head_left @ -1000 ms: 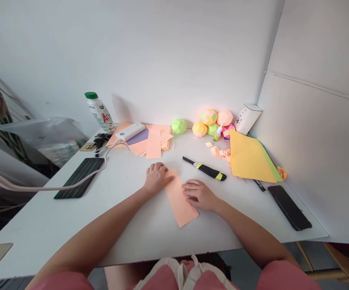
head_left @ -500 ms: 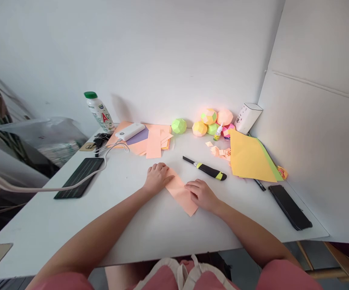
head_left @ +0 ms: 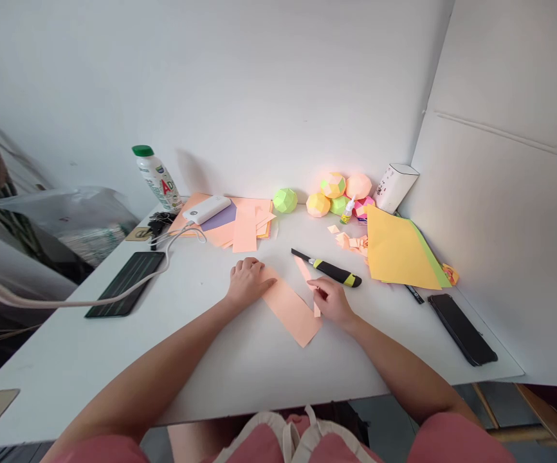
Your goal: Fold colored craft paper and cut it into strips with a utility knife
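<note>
My left hand (head_left: 248, 281) rests on the upper left end of a peach paper sheet (head_left: 291, 308), its thumb spread away from the fingers and pressing on it. The sheet lies slanted on the table in front of me. My right hand (head_left: 332, 299) is closed in a pinch on a narrow peach paper strip (head_left: 303, 271), which stands apart from the sheet's right edge. Part of the strip is hidden behind the fingers. Just beyond the right hand lies a black and lime utility knife (head_left: 332, 271), blade pointing left; the strip's far end is close to its blade.
Peach papers (head_left: 244, 230) and a white power bank (head_left: 210, 209) lie at the back left, near a bottle (head_left: 157, 180). Several faceted paper balls (head_left: 318, 205), a glue bottle (head_left: 347, 211) and paper scraps (head_left: 353, 243) stand behind. Yellow paper (head_left: 399, 251) and a black case (head_left: 462, 329) are right.
A narrow strip now shows separate from the sheet, pinched in my right hand, which has moved slightly right. My left hand has shifted a little left on the sheet.
</note>
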A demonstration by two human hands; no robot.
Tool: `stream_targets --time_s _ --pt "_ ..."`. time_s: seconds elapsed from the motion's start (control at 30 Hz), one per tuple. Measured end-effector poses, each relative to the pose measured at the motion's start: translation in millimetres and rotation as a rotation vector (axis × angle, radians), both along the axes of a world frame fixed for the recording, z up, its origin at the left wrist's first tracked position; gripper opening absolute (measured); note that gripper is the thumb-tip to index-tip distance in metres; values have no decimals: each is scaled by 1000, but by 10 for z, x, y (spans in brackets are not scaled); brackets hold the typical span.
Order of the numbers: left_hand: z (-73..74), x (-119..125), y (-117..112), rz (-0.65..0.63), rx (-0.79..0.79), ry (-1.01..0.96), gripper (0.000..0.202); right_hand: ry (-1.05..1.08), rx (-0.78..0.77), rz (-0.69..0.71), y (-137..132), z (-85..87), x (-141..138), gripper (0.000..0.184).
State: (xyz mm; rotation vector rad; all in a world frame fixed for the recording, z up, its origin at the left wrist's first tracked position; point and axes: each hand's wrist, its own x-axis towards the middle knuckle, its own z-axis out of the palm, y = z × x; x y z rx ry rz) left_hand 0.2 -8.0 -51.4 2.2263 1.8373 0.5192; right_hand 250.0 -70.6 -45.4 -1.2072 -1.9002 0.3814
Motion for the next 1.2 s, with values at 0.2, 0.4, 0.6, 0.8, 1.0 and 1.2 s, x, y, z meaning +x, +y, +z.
stream_targets --time_s 0.2,0.4,0.6,0.8,1.0,1.2 --pt "74 -57 63 3 -92 -61 39 150 114 -224 194 111 236 28" --pt "132 -85 71 -39 -128 -173 26 265 236 -403 376 180 526 33" --pt "130 -146 115 -61 -147 -410 18 -62 294 -473 490 128 790 37" --pt "158 -237 107 -65 -188 -822 40 -279 192 -408 526 33 866 36" --pt "153 -458 335 364 48 -1248 49 -395 185 -384 472 67 787 32" --pt "70 -636 536 592 70 -1472 35 -430 200 -370 460 58 740 28"
